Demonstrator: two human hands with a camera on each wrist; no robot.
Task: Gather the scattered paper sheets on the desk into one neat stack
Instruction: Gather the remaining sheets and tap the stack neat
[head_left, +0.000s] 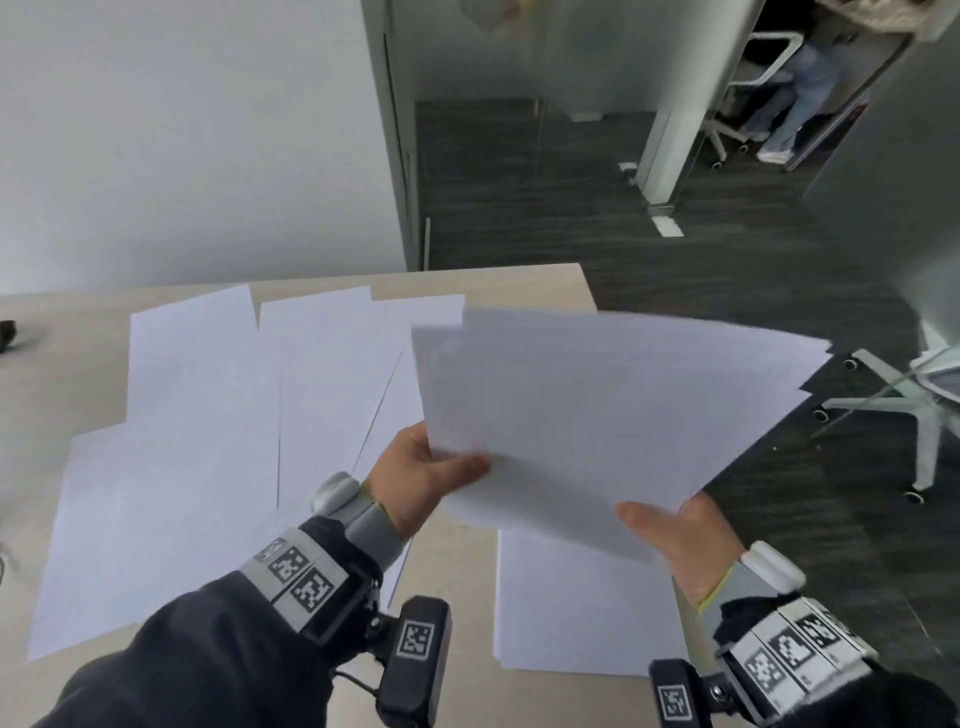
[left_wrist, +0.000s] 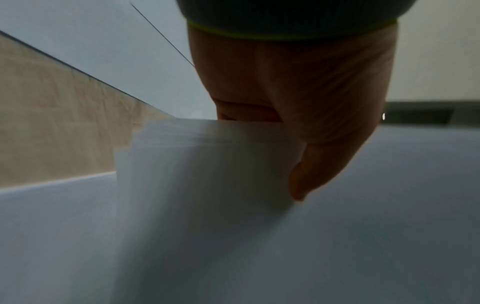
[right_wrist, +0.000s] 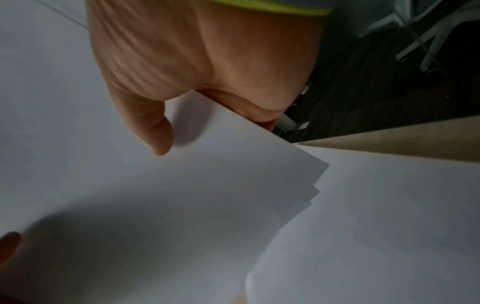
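Task approx. part done, judging by layout: a fanned bundle of sheets (head_left: 597, 415) is held in the air over the desk's (head_left: 530, 283) right edge, corners not yet squared, while several loose sheets (head_left: 197, 441) lie spread across the desk's left and far side and one more sheet (head_left: 571, 613) lies at the near edge under the bundle. Left hand (head_left: 421, 478) pinches the bundle's near-left corner, thumb on top; right hand (head_left: 680, 540) grips the near-right edge the same way, fingers underneath, both wrists raised off the desk.

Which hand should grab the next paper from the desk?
Probably the left hand: most loose sheets lie on its side of the desk. The right hand could hold the gathered sheets alone.
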